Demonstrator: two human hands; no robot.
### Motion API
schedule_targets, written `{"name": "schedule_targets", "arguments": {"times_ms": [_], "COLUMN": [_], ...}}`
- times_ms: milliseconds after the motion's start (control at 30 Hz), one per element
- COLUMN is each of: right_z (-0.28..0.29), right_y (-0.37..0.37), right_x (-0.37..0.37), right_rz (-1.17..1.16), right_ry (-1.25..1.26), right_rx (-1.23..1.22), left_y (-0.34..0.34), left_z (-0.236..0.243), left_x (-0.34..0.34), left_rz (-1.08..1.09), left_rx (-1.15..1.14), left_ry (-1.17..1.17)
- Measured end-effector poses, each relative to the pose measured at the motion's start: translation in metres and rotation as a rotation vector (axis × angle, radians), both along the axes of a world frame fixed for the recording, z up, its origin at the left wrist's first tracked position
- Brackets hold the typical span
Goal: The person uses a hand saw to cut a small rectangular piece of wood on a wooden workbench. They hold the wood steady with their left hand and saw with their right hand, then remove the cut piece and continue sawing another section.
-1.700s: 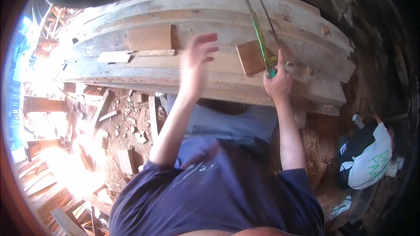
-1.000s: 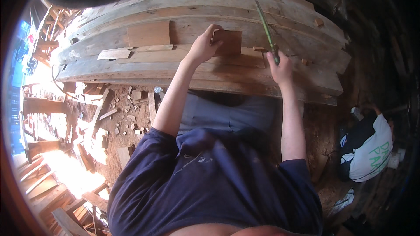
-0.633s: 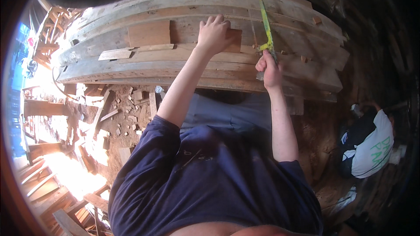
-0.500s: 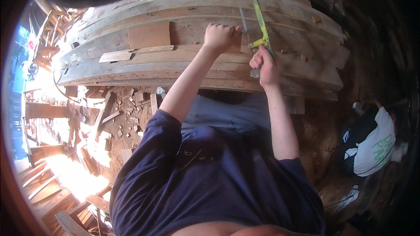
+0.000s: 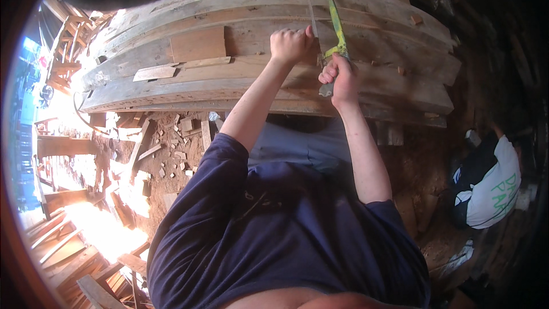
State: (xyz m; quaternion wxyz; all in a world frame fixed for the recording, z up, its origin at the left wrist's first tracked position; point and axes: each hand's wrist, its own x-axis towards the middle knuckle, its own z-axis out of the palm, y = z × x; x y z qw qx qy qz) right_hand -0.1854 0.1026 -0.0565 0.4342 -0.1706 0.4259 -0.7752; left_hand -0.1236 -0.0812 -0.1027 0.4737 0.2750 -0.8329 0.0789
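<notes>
My right grip (image 5: pixel 342 77) is closed on the yellow-green, bow-shaped metal hacksaw (image 5: pixel 334 14), whose long axis points away from me. To its left, just beside the thin blade (image 5: pixel 311 14), my left hand (image 5: pixel 290 46) curls over a small brown wooden piece (image 5: pixel 310 58), mostly hidden; whether it grasps, I cannot tell.

Head view, contents:
- Upper centre: right hand (image 5: pixel 341 77), closed round the handle of a yellow-green bow-shaped saw (image 5: pixel 334 17), its frame pointing to the top edge.
- Just left of it: left hand (image 5: pixel 290 46), fingers curled, over a mostly hidden brown wood block (image 5: pixel 312 55), beside the blade.
- Upper half: stacked planks (image 5: pixel 246 70), bearing one brown rectangular board (image 5: pixel 198 44) left of centre.
- Lower centre: navy shirt (image 5: pixel 297 229).
</notes>
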Motion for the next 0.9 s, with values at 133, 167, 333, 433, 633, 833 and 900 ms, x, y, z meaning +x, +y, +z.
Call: {"name": "schedule_targets", "arguments": {"times_ms": [133, 167, 333, 433, 633, 833, 900], "right_z": [0.0, 0.0, -0.001, -0.002, 0.0, 0.005, 0.006], "right_y": [-0.002, -0.002, -0.002, -0.002, -0.002, -0.004, -0.003], "right_x": [0.003, 0.004, 0.006, 0.009, 0.015, 0.018, 0.018], "right_rz": [-0.015, -0.016, -0.025, -0.033, -0.082, -0.129, -0.114], "right_ry": [0.011, 0.002, -0.014, 0.011, 0.06, 0.236, 0.286], "right_rx": [0.028, 0.03, 0.057, 0.068, 0.06, 0.08, 0.086], "left_y": [0.001, 0.0, -0.002, -0.003, 0.0, 0.002, 0.001], "left_z": [-0.002, -0.002, -0.005, -0.006, -0.004, -0.001, -0.001], "left_x": [-0.001, -0.001, -0.002, -0.002, -0.002, 0.0, 0.0], "left_rz": [0.02, 0.02, 0.008, 0.025, 0.038, 0.028, 0.046], "left_rx": [0.003, -0.004, -0.013, -0.015, -0.034, -0.033, -0.025], "left_ry": [0.0, -0.003, 0.041, 0.022, 0.036, 0.048, 0.013]}}
